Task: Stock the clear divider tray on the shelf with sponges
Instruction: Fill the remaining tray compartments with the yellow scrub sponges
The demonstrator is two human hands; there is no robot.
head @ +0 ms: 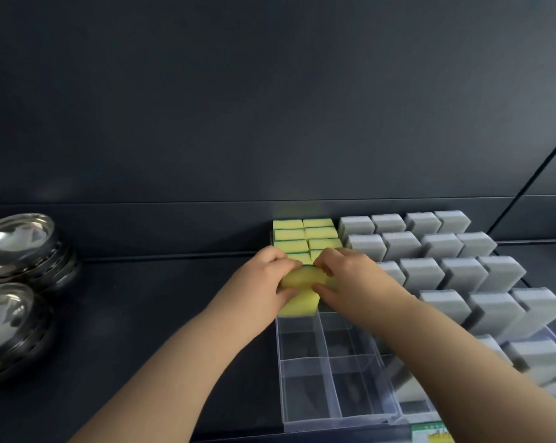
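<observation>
**Yellow sponge held at the tray by both hands**

Yellow foam is pinched between the two hands above the clear tray, which sits on a dark shelf. The left hand has its grip clenched on the sponge from the tray's left side, thumb underneath and fingers curled over the top. The right hand grasps the same sponge from the other side, its fingertips meeting the left hand's on the upper edge. The sponge bulges under the squeeze; I cannot tell whether it is one piece or two pressed together. It hangs over the middle of the tray, in the left column.

At the back of the tray, stocked yellow sponges with green undersides stand on edge in two columns, just behind the hands. Through the tray's front compartments the dark shelf shows.

Right of the tray, grey sponges stand in staggered rows. Well to the left of the tray are two stacks of steel bowls. A green label sits below the tray's front right corner.
</observation>
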